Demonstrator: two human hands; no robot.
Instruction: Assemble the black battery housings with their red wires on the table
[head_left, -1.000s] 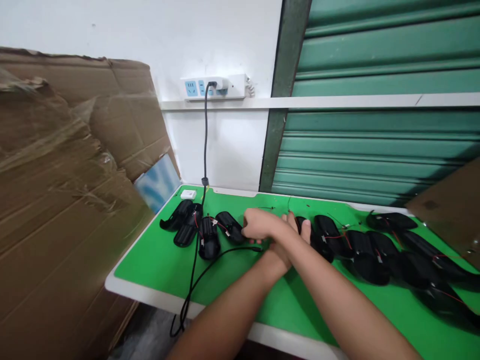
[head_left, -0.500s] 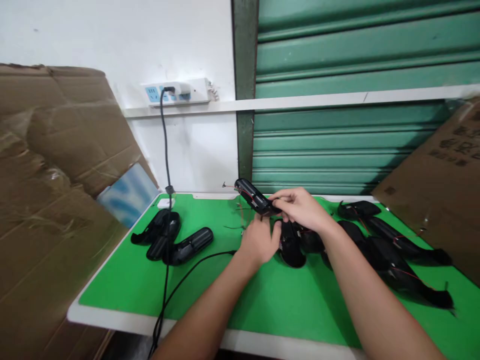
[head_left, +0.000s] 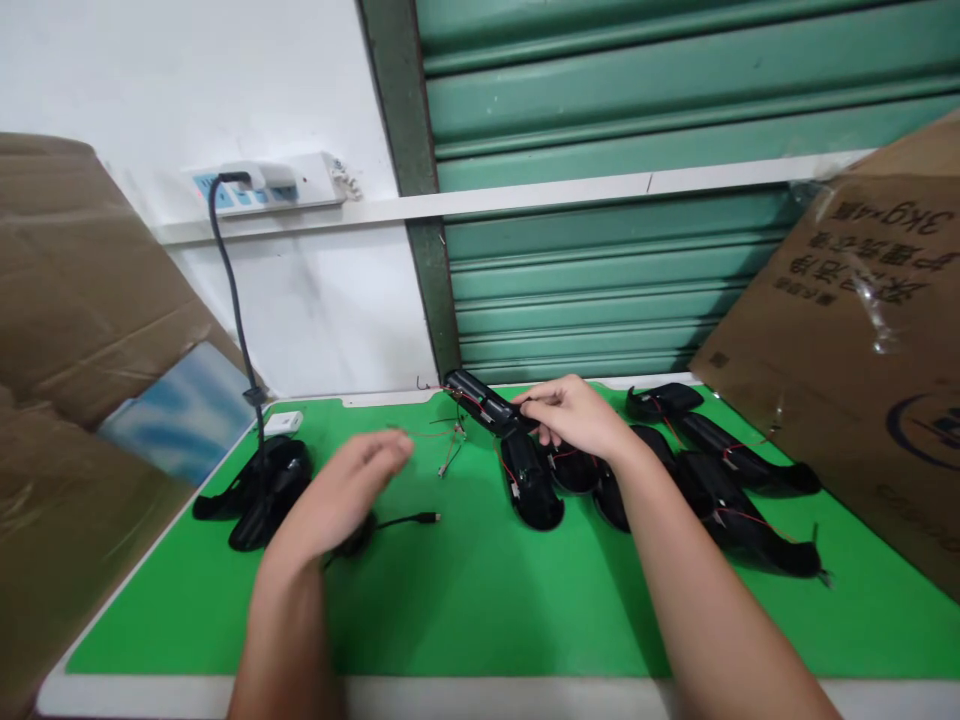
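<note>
My right hand pinches one end of a black plastic housing that has thin red wires and a small board on it. The housing lies tilted near the back of the green mat, its far end pointing left. Smeared by motion, my left hand hovers at the left, over a black housing it mostly hides; whether its fingers hold anything is unclear. A black cable plug lies to its right. Just below the pinched housing rests another black housing with a red wire.
Several wired black housings spread over the right of the green mat. More black housings lie at the left, near a white adapter. Cardboard flanks both sides. A black cord hangs from a power strip.
My left hand has left the wired housing and moved left. My right hand still grips the housing, now lower. The cable plug has come into sight, and the view has turned right.
</note>
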